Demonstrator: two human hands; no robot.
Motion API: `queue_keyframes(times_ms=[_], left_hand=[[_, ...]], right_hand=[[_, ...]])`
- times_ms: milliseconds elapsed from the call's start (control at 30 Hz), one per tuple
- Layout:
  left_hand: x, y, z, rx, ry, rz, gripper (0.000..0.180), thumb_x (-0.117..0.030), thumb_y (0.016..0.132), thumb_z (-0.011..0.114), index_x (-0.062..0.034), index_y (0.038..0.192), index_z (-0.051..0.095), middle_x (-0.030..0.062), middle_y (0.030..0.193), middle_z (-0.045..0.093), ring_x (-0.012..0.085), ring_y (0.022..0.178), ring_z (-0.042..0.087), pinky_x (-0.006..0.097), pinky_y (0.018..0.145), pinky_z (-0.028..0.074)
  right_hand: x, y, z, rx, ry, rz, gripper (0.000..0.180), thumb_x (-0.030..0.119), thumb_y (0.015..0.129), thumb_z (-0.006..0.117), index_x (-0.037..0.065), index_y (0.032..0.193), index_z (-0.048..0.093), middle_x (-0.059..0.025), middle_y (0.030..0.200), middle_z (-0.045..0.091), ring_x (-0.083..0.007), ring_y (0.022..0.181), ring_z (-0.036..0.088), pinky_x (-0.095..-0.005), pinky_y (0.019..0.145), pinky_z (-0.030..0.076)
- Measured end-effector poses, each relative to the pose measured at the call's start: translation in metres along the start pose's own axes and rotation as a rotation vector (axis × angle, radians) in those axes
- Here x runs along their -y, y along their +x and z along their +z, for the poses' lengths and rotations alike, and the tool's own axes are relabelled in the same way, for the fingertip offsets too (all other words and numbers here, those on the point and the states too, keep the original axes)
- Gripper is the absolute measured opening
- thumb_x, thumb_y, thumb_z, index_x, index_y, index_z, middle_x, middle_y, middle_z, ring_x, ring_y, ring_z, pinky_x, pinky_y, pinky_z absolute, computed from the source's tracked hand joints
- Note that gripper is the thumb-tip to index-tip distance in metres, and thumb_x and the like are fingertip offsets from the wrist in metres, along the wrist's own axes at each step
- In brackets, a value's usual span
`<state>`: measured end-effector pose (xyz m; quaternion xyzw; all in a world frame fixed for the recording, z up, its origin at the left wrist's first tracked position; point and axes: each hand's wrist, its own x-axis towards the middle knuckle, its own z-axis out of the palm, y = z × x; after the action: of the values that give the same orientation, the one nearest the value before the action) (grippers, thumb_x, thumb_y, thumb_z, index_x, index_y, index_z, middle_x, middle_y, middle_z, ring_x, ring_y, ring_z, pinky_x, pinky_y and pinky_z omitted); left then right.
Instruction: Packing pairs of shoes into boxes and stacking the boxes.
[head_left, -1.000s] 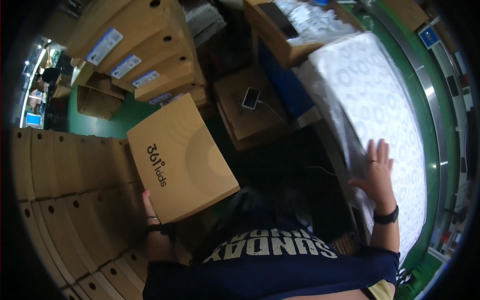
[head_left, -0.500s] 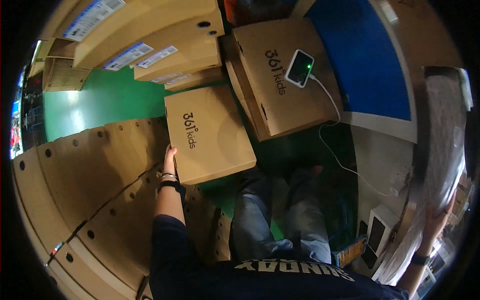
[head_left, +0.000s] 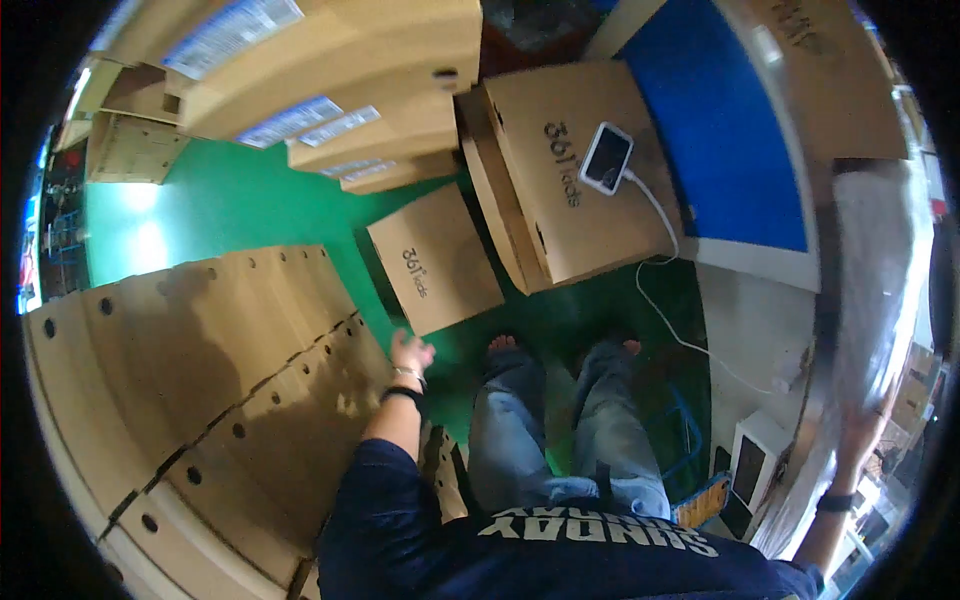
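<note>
Just off the near-left corner of a brown cardboard box (head_left: 440,262), my left hand (head_left: 411,352) is open and empty, its fingers slightly blurred. This box sits on the green floor in front of my feet and has dark print on its lid. At the far right, my right hand (head_left: 862,430) lies against a clear plastic-wrapped bundle (head_left: 868,300) on the counter's side, fingers stretched out. A white handheld device (head_left: 606,158) with a cable rests on a larger carton (head_left: 600,230) beyond the floor box.
Stacked cartons (head_left: 370,90) with labels rise at the far left. Rows of brown boxes (head_left: 230,350) line my left side. A blue panel (head_left: 730,120) stands on the right, and a white cable (head_left: 690,345) trails across to a white cabinet (head_left: 740,320).
My left hand has let go of the cardboard box, which has gone down onto the floor. The hand has shifted right and nearer to me. My right hand stays by the plastic.
</note>
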<state>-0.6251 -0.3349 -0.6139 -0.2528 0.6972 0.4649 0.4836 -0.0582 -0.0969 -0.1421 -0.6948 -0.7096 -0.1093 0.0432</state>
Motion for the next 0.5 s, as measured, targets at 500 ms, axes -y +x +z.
queue_keyframes(times_ms=[500], left_hand=[[-0.035, -0.201, -0.085, 0.104, 0.448, -0.022, 0.029, -0.021, 0.081, 0.049, -0.0188, 0.109, 0.043, 0.0024, 0.079, 0.052, 0.0221, 0.064, 0.057, 0.037, 0.05, 0.045]], right_hand=[[0.039, 0.042, -0.081, 0.613, -0.098, -0.252, 0.094, 0.016, 0.057, 0.071, -0.008, 0.131, 0.019, -0.0322, 0.123, 0.034, -0.0409, 0.122, 0.026, -0.0451, 0.101, 0.024]])
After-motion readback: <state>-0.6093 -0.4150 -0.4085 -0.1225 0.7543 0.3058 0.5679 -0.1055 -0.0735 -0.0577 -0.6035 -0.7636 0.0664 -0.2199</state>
